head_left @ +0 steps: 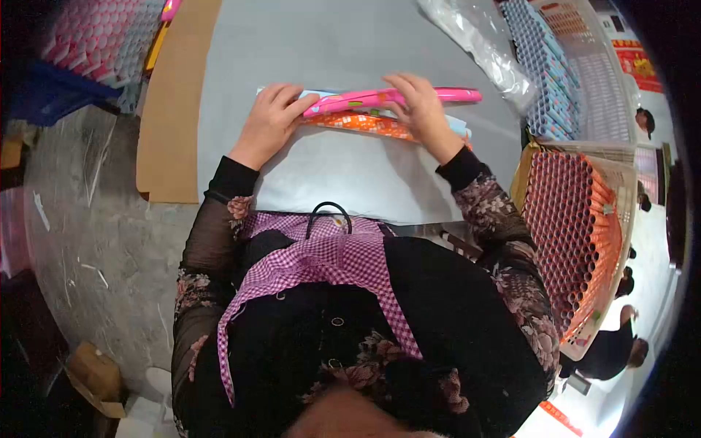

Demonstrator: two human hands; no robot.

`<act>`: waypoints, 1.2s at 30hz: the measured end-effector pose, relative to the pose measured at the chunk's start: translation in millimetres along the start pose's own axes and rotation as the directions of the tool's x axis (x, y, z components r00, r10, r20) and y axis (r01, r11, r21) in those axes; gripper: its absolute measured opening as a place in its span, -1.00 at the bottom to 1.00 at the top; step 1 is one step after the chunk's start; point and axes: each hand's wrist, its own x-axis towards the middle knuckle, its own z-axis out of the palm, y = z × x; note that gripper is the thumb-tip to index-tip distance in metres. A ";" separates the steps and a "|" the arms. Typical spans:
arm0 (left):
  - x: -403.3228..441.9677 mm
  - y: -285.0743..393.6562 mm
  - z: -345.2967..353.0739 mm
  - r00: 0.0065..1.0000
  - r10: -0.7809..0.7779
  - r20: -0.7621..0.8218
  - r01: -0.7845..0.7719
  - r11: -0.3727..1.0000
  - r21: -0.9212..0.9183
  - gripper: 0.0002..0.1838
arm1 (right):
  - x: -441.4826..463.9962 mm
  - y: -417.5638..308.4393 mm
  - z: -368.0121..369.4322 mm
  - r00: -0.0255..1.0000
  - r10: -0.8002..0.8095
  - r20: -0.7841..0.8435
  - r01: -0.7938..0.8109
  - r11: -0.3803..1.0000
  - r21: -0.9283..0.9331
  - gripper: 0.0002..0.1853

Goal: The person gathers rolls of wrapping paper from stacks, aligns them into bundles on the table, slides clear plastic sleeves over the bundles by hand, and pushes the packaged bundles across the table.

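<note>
Pink roll (358,101) ran left to right over desk (292,44), orange roll (365,125) just on its near side. Right hand (422,115) straddled the pink roll: fingers arched to far side, thumb near; clamped or loose, could not tell. Left hand (274,120) at its left end, fingers bent, thumb partly apart; pinch unclear.

Glossy pink roll (356,100), slightly aslant, just beside a white-patterned orange roll (365,124) on the grey tabletop (321,44)

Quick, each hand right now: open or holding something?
Left hand: partly curled at one end of the pink roll; grip unclear.
Right hand: curled over the pink roll; grip unclear.
</note>
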 end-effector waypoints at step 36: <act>-5.1 2.9 -4.3 0.998 -0.058 -0.025 0.057 0.998 -0.030 -0.56 | 47.5 19.1 53.5 0.932 -0.141 0.335 0.109 0.988 0.112 -0.64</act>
